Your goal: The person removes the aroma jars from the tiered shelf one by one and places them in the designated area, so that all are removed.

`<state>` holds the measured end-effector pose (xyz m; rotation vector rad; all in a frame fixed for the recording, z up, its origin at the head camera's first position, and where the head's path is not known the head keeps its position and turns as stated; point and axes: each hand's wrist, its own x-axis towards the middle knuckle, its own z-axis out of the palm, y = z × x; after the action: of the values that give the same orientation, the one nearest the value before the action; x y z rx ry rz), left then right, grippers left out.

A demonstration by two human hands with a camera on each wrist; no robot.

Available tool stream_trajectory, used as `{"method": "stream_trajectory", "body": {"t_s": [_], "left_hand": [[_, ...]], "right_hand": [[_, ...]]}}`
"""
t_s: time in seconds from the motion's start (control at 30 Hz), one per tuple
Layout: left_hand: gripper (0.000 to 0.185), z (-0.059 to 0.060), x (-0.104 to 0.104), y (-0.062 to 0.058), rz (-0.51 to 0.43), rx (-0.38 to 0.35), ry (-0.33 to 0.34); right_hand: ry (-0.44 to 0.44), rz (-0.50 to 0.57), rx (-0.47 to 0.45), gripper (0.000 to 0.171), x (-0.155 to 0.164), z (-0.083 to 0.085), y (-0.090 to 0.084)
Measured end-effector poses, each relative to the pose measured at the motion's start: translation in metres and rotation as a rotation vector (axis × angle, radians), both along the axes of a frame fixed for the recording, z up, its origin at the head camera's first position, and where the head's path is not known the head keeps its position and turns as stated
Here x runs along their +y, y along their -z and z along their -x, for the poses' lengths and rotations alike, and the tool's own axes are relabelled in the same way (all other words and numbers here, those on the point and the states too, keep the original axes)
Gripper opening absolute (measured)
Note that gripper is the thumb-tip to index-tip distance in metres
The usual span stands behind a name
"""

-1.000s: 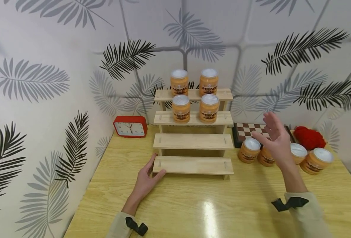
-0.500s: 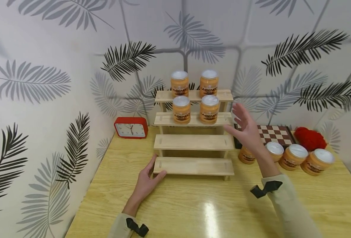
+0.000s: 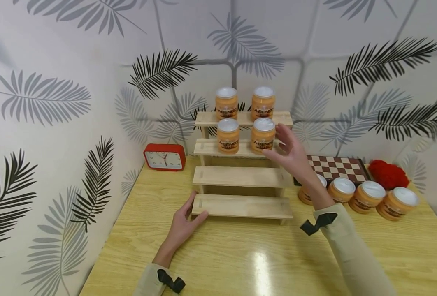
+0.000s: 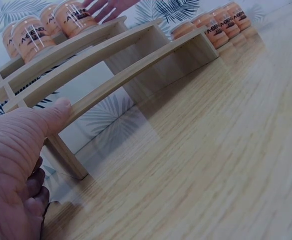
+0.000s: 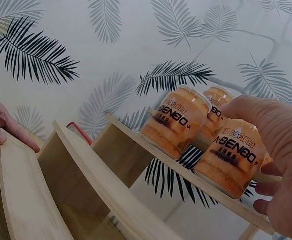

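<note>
Left hand resting flat on the table, fingers straight against the bottom step of the wooden rack, steadying it. Right hand spread and empty, just reaching the right jar on the second shelf from the top. Probably the reach before a grasp: next, fingers curled round that jar without knocking its neighbour.

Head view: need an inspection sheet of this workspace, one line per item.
Surface: glossy wooden table, glare patch near the front.
Job's things: stepped wooden shelf; two orange jars on the top step, two on the second, lower two steps bare; four more jars in a row on the table to the right.
Clutter: red clock, chessboard, red yarn.
Grippers: left hand rests on the table, touching the bottom step's left end; right hand open beside the second step's right jar, contact unclear.
Cables: nothing seen.
Surroundings: leaf-print walls on three sides.
</note>
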<state>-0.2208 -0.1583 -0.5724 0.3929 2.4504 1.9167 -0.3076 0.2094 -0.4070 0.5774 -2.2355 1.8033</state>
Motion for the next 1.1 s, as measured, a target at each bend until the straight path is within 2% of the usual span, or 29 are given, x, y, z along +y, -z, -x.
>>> {"method": "stream_trajectory", "body": {"t_s": [0.2,0.63,1.1], "left_hand": [[0.084,0.002,0.000,0.002,0.006,0.008,-0.002],[0.086,0.000,-0.001,-0.002,0.009,-0.005,0.000],[0.086,0.000,-0.001,-0.001,0.002,0.003,0.003]], "right_hand": [[-0.056,-0.031,-0.030,0.084,-0.004,0.008,-0.003],[-0.072,-0.037,-0.055,0.074,-0.011,0.025,-0.005],[0.014,-0.015,-0.056,0.077,-0.017,0.026,-0.003]]}}
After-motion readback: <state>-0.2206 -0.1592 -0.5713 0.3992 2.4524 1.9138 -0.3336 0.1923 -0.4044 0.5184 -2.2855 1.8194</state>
